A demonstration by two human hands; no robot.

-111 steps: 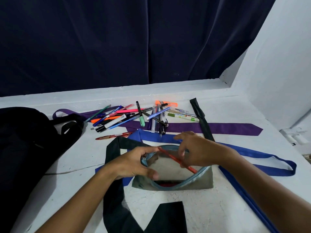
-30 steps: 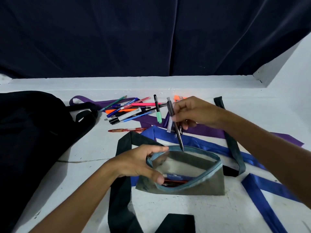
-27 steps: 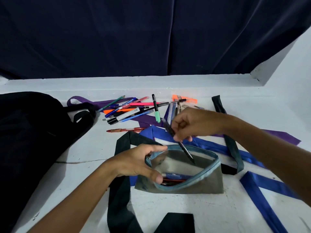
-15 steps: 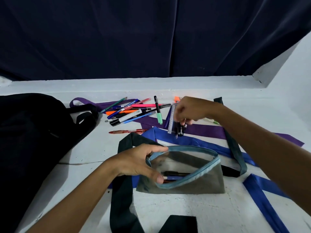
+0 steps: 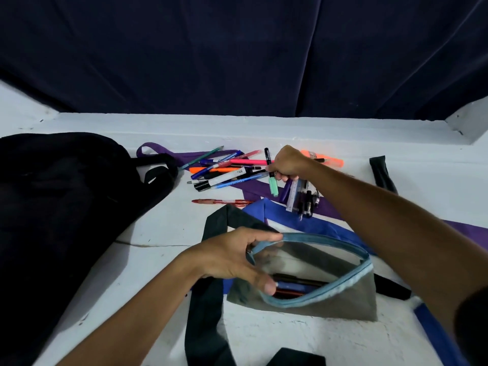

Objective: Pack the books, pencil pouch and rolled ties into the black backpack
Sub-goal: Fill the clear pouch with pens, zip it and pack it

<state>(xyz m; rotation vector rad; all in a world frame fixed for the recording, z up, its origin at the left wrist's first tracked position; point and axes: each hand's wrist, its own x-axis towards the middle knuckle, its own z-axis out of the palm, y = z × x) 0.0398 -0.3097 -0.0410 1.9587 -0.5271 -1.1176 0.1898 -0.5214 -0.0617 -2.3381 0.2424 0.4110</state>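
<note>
No words are clear enough for me to read. A white marker [image 5: 227,177] in the pile is showing small dark print, and a see-through ruler [image 5: 295,195] is showing tiny marks, but both are too small.

The black backpack [image 5: 58,207] is lying far left on the white table [image 5: 158,223], its straps looping toward the pens. There is bare table between it and my left hand [image 5: 232,256].

My left hand is pinching the near corner of the pencil pouch [image 5: 311,283], thumb inside and fingers outside, holding its mouth wide open. The pouch is grey with a light blue zipper edge. It is sitting in front of me on a black tie [image 5: 203,307] and a blue tie [image 5: 280,215]. Pens are lying in its bottom, dark, blue and red.

Behind it, the loose pens [image 5: 227,167] are lying in a messy pile on a purple tie [image 5: 253,187]. A red pen [image 5: 219,201] is lying alone, nearer to me.

My right hand [image 5: 286,162] is closing around a few things at the right end of the pile. I cannot tell just which ones.

An orange highlighter [image 5: 323,157] is poking out past my hand. Farther right, the table is mostly bare up to the white ledge [image 5: 264,125].
</note>
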